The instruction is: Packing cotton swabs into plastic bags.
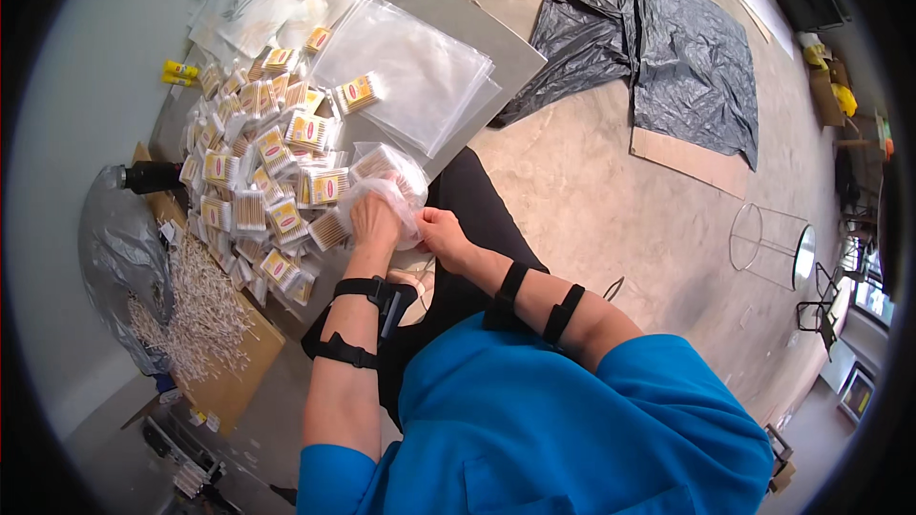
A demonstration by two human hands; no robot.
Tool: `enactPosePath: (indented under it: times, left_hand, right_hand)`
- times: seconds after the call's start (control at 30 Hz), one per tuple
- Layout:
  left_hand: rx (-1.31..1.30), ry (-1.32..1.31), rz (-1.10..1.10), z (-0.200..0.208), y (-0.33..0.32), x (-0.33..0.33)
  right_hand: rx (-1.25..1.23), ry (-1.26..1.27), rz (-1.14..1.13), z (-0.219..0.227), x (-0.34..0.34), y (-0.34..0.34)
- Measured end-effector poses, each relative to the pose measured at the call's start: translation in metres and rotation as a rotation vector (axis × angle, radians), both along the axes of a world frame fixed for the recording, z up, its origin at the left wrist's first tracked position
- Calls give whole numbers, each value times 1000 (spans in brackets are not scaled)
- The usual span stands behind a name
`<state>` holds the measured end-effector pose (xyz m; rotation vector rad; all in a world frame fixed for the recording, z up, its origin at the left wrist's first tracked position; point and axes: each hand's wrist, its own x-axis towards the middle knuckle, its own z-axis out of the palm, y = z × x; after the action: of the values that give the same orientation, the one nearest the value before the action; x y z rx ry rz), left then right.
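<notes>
Yellow-and-red packet labels [306, 131]; bag [410, 177] clear, perhaps whitish.

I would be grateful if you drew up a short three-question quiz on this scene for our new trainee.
1. Multiple choice: which hand reaches into the clear bag? A) the right; B) the left; C) neither.
2. True or false: the black sheeting lies to the right of the grey tabletop.
3. Fill in the colour: the heaped swab packets have mainly ____ labels.

Key:
1. B: the left hand is in it, while the right hand pinches its edge.
2. True.
3. Yellow.
</notes>
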<state>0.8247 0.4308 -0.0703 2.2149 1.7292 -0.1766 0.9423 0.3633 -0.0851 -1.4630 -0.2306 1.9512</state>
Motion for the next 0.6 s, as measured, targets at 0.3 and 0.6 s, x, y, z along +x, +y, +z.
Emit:
enactPosePath:
  times: [0.3,0.6]
  left_hand:
    - [62,-100,52,8,12,-1]
    - [2,-124,20,0,4,-17]
  right_hand:
    - [476,-629,157,32,4,-1]
    - [284,-329,130,25,1,-6]
